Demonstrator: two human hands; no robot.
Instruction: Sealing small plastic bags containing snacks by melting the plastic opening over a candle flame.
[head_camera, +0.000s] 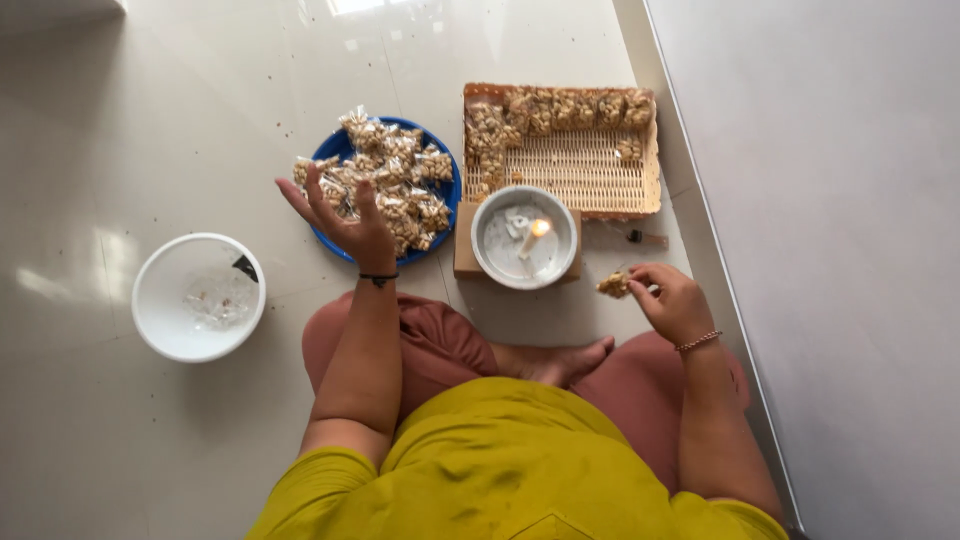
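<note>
I sit cross-legged on a pale tiled floor. My left hand is raised with fingers spread, palm up, holding nothing, over the near edge of a blue plate heaped with several small clear packets of nuts. My right hand pinches one small packet of nuts just right of a white bowl. That bowl holds a lit candle and rests on a brown block.
A woven tray behind the candle bowl holds a row of nut packets along its far and left sides. A white bowl with clear bits inside stands at my left. A small dark object lies beside the tray. A grey wall runs along the right.
</note>
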